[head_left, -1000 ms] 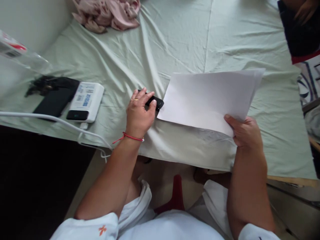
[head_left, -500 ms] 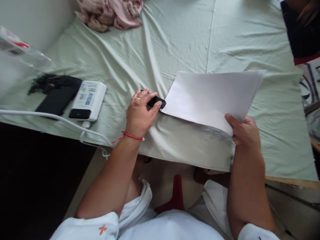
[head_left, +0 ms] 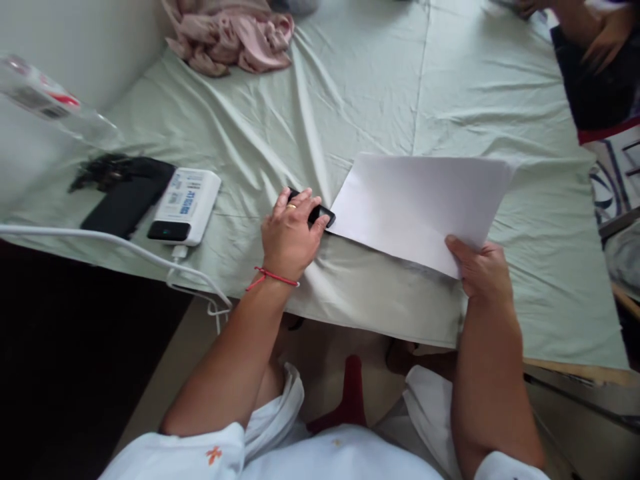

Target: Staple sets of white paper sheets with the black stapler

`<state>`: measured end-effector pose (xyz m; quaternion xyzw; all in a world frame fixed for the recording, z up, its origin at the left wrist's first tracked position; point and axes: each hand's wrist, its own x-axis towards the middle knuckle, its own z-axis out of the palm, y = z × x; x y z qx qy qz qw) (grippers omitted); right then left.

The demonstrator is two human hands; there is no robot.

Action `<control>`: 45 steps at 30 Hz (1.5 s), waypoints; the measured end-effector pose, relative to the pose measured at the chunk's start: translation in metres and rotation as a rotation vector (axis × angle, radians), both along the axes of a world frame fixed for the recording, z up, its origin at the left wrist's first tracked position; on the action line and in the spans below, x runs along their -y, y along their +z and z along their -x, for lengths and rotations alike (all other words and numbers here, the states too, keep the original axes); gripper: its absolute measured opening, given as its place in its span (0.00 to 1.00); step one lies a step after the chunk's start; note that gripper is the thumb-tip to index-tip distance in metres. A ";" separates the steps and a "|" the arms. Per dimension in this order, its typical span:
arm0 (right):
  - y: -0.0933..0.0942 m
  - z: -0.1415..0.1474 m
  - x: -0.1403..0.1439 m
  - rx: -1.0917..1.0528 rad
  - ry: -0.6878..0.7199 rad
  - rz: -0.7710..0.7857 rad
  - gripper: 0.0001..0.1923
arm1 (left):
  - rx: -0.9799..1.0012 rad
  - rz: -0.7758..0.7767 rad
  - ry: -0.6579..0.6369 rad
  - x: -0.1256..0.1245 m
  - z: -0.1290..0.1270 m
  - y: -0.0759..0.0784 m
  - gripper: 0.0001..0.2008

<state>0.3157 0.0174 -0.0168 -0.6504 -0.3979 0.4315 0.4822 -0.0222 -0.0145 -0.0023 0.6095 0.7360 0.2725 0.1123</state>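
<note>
A black stapler [head_left: 321,216] sits at the left corner of a thin stack of white paper [head_left: 405,207] on the cloth-covered table. My left hand [head_left: 293,230] wraps over the stapler from above, its fingers across the top and its thumb near the end by the paper; much of the stapler is hidden under it. With thumb on top and fingers beneath, my right hand [head_left: 483,267] grips the near right corner of the stack. The paper's right side is slightly raised and bent.
On the left are a white power bank [head_left: 193,200] with a cable [head_left: 120,240], a dark flat object [head_left: 120,207] and a clear plastic bottle [head_left: 60,100]. Pink cloth [head_left: 235,37] lies crumpled at the back. Another person's hand [head_left: 613,37] shows at the upper right.
The view has shifted slightly. The raised right side of the paper has come down a little with my right hand, and my left hand stays on the stapler at the corner.
</note>
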 end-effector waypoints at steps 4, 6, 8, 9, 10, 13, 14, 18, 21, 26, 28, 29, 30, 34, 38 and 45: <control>0.000 -0.005 0.001 0.037 -0.012 -0.014 0.16 | 0.054 -0.046 0.014 -0.005 0.013 -0.008 0.16; 0.003 -0.008 0.000 0.033 -0.053 -0.012 0.18 | 0.085 -0.078 0.051 -0.006 0.018 -0.008 0.17; 0.008 -0.012 0.000 -0.004 -0.115 -0.019 0.20 | 0.123 -0.150 0.107 -0.005 0.016 -0.005 0.17; 0.012 -0.014 -0.001 -0.036 -0.156 -0.033 0.21 | 0.154 -0.206 0.126 -0.002 0.012 -0.002 0.17; 0.016 -0.015 -0.001 -0.077 -0.201 -0.055 0.22 | 0.195 -0.272 0.134 0.000 0.007 0.002 0.14; 0.028 -0.021 0.000 -0.189 -0.306 -0.128 0.26 | 0.391 -0.469 0.065 0.010 -0.014 0.013 0.09; 0.031 -0.023 0.002 -0.212 -0.311 -0.139 0.27 | 0.472 -0.505 0.053 0.012 -0.021 0.015 0.13; 0.035 -0.031 0.008 -0.237 -0.239 -0.123 0.25 | 1.042 -0.351 0.004 0.009 -0.033 0.020 0.26; 0.033 -0.036 0.011 -0.216 -0.183 -0.069 0.26 | 1.376 -0.060 -0.120 0.003 -0.033 0.023 0.31; 0.032 -0.034 0.010 -0.194 -0.171 -0.069 0.23 | 1.274 0.005 -0.115 0.001 -0.036 0.023 0.23; 0.033 -0.031 0.008 -0.172 -0.186 -0.106 0.22 | 1.221 -0.032 -0.064 0.001 -0.037 0.020 0.22; 0.033 -0.029 0.008 -0.163 -0.190 -0.130 0.21 | 1.190 -0.061 -0.040 0.000 -0.037 0.018 0.22; 0.033 -0.028 0.008 -0.157 -0.195 -0.159 0.20 | 1.154 -0.089 -0.020 0.000 -0.037 0.016 0.22; 0.032 -0.027 0.007 -0.129 -0.229 -0.255 0.16 | 1.131 -0.078 -0.030 0.000 -0.036 0.016 0.25; 0.032 -0.028 0.005 -0.133 -0.270 -0.303 0.16 | 1.180 0.069 -0.153 0.002 -0.035 0.020 0.27; 0.033 -0.026 0.001 -0.150 -0.329 -0.340 0.13 | 1.180 0.070 -0.115 0.004 -0.036 0.018 0.34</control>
